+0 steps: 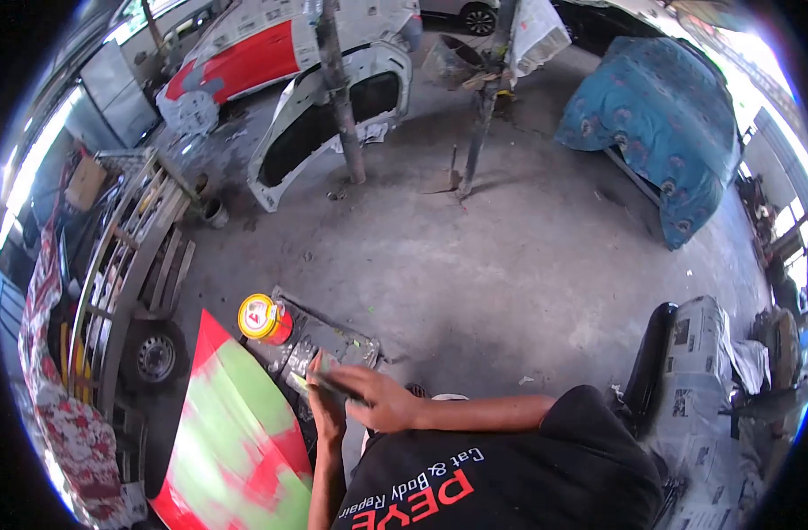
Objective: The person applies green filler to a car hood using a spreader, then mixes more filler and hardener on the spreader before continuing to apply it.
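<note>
Hands are meeting over a flat grey mixing board (333,340) smeared with green putty. Right hand (382,399) is gripping a thin dark spreader (326,385); left hand (326,408) is partly covered, grip unclear. Round yellow-lidded tin (262,318) is sitting beside the red, green-patched panel (231,442).

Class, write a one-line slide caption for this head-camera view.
Both hands, left hand and right hand, work a thin tool over a grey board, beside a yellow-lidded can and a red-green panel.

Dark flat scraper (329,385) held over grey mixing board (320,344), smeared green
</note>
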A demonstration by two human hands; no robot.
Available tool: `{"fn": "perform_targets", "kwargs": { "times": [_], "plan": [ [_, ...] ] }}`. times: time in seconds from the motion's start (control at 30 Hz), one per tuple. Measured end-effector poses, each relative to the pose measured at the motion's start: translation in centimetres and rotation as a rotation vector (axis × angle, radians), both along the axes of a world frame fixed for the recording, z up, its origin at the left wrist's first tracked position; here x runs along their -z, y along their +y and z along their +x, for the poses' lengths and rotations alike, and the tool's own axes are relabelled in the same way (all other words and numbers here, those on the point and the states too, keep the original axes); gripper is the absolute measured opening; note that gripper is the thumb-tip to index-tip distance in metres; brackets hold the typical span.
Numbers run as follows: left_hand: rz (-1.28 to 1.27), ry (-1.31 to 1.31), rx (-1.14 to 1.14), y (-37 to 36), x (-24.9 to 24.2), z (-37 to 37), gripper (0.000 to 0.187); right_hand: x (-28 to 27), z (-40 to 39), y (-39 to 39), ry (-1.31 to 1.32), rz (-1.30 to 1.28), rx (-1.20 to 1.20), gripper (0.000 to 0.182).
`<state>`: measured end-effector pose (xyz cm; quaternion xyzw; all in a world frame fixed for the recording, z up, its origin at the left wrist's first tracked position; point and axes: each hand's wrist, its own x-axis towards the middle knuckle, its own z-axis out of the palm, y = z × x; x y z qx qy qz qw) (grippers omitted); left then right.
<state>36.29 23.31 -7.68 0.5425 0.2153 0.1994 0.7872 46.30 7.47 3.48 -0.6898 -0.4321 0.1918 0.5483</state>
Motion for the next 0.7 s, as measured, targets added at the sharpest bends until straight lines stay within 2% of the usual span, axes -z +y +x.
{"fn": "perform_targets", "kwargs": {
  "times": [0.03,0.07,0.1,0.13,0.17,0.2,0.23,0.27,0.33,0.37,0.4,0.47,0.5,0.53,0.6,0.63,0.67,0.7],
  "plan": [
    [-0.041,0.043,0.120,1.6,0.8,-1.1,0.069,-0.5,-0.5,-0.2,-0.039,-0.017,-0.006,0.066],
    [-0.037,0.030,0.139,1.6,-0.3,0.0,0.069,-0.9,-0.5,-0.1,-0.085,-0.033,-0.013,0.066],
    [0.317,-0.037,0.145,0.7,-2.9,1.0,0.069,0.0,0.2,0.3,-0.114,-0.006,0.121,0.062],
    [0.668,-0.107,0.137,-0.4,-6.1,1.9,0.069,0.4,1.0,0.3,-0.124,-0.007,0.130,0.062],
    [0.734,-0.107,0.200,-1.3,-10.5,2.5,0.061,0.2,2.1,0.1,-0.146,-0.051,0.189,0.064],
    [0.736,-0.113,0.195,-1.4,-9.2,2.7,0.061,0.0,2.8,0.2,-0.165,-0.094,0.243,0.067],
    [0.317,-0.041,0.215,-1.3,-6.9,2.6,0.072,-0.2,2.6,0.5,-0.200,-0.107,0.262,0.069],
    [-0.104,0.031,0.229,-1.6,-7.3,2.7,0.084,-0.6,2.0,0.9,-0.198,-0.106,0.256,0.069],
    [-0.538,0.066,0.208,-1.4,-8.9,2.4,0.100,-1.5,0.8,1.5,-0.309,-0.076,0.203,0.070],
    [-0.551,0.032,0.246,-0.8,-9.4,2.3,0.096,-2.1,0.5,1.6,-0.358,-0.095,0.056,0.073],
    [-0.552,0.027,0.246,0.0,-9.4,2.4,0.096,-2.8,0.0,1.7,-0.363,-0.096,0.054,0.073],
    [-0.645,-0.180,0.396,1.4,-9.4,2.2,0.089,-3.7,-0.8,2.1,-0.532,-0.115,-0.123,0.079],
    [-0.599,-0.097,0.222,0.7,-11.1,1.6,0.084,-3.3,-0.8,2.3,-0.581,-0.228,-0.193,0.089],
    [-0.602,-0.103,0.219,1.0,-11.5,1.1,0.084,-2.2,-0.5,2.8,-0.587,-0.231,-0.198,0.089],
    [-0.358,0.061,0.302,1.8,-11.1,-0.4,0.081,-0.1,0.2,4.0,-0.449,-0.238,0.048,0.087],
    [-0.423,0.112,0.376,2.6,-9.8,-1.7,0.076,0.3,0.7,4.3,-0.411,-0.284,0.134,0.077],
    [-0.411,0.136,0.397,2.6,-10.7,-2.3,0.074,0.1,1.6,4.4,-0.416,-0.290,0.122,0.077],
    [-0.400,0.119,0.468,2.8,-11.6,-2.5,0.073,-0.2,2.6,4.5,-0.283,-0.210,0.010,0.065]
  ]
}}
